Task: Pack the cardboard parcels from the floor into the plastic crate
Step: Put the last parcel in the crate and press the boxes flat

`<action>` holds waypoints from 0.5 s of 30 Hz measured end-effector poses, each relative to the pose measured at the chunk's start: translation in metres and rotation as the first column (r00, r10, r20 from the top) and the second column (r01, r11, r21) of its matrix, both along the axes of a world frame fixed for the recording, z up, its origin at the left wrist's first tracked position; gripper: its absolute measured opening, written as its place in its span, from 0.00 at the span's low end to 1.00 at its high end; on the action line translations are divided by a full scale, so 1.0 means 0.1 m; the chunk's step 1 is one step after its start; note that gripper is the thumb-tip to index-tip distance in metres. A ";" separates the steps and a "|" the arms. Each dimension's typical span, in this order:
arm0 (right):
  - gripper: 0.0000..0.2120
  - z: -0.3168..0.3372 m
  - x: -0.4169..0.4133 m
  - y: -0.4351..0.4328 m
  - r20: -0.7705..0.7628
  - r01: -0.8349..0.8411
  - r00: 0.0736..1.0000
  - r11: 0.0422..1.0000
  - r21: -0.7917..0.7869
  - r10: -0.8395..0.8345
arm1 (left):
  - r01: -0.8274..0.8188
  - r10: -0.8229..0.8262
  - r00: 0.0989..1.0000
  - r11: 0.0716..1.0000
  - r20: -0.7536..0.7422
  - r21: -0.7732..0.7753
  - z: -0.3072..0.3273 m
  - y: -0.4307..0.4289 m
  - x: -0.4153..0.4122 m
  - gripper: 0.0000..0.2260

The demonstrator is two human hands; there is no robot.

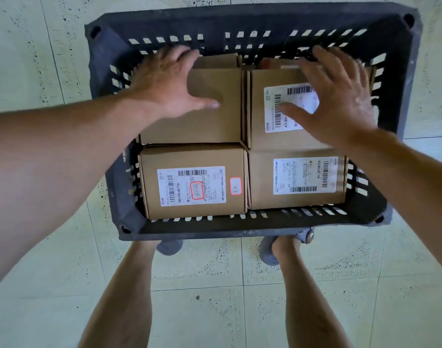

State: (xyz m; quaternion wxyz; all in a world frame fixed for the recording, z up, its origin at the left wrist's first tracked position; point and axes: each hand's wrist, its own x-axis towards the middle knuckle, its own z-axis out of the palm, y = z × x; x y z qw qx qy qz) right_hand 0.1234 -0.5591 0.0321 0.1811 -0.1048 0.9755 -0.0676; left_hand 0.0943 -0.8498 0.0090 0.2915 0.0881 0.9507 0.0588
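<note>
A dark grey slotted plastic crate (242, 21) stands on the floor in front of me, filled with several brown cardboard parcels. My left hand (169, 84) lies with spread fingers on the plain far-left parcel (209, 121). Over the far-right parcel (260, 114), which bears a white shipping label, my right hand (337, 96) spreads flat, partly covering the label. Two labelled parcels sit in the near row: one on the left (192, 182) with red markings, one on the right (297, 182). More cardboard shows behind the far row, mostly hidden.
Pale speckled floor tiles (214, 310) surround the crate. My bare legs and grey sandals (270, 249) stand right against the crate's near wall.
</note>
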 end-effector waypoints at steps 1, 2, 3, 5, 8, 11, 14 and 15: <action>0.38 -0.03 -0.08 -0.01 0.010 -0.006 1.000 1.000 -0.001 0.006 | -0.019 0.019 0.999 1.000 0.045 0.006 -0.01 0.02 -0.05 0.49; 0.39 -0.04 -0.16 -0.02 0.021 -0.020 1.000 1.000 0.004 0.020 | -0.050 0.048 0.994 0.999 0.096 0.016 -0.02 0.04 -0.08 0.49; 0.41 -0.06 -0.23 -0.03 0.034 -0.036 0.999 0.999 0.008 0.036 | -0.087 0.082 0.986 0.996 0.142 0.029 -0.02 0.05 -0.10 0.50; 0.42 -0.03 -0.38 -0.06 0.076 -0.062 0.995 0.998 0.004 0.062 | -0.123 0.111 0.977 0.991 0.180 0.052 -0.04 0.06 -0.15 0.49; 0.43 0.01 -0.51 -0.08 0.184 -0.084 0.980 0.996 0.019 0.080 | -0.073 0.064 0.982 0.996 0.175 0.042 -0.08 0.06 -0.20 0.47; 0.42 0.00 -0.50 -0.07 0.217 -0.090 0.972 0.996 0.002 0.088 | -0.092 0.077 0.970 0.994 0.228 0.055 -0.11 0.07 -0.18 0.43; 0.42 -0.03 -0.44 -0.03 0.238 -0.085 0.968 0.996 -0.009 0.085 | -0.123 0.096 0.959 0.989 0.266 0.087 -0.14 0.09 -0.20 0.40; 0.41 -0.06 -0.42 -0.03 0.247 -0.086 0.965 0.996 -0.006 0.084 | -0.140 0.109 0.955 0.985 0.276 0.097 -0.15 0.09 -0.21 0.39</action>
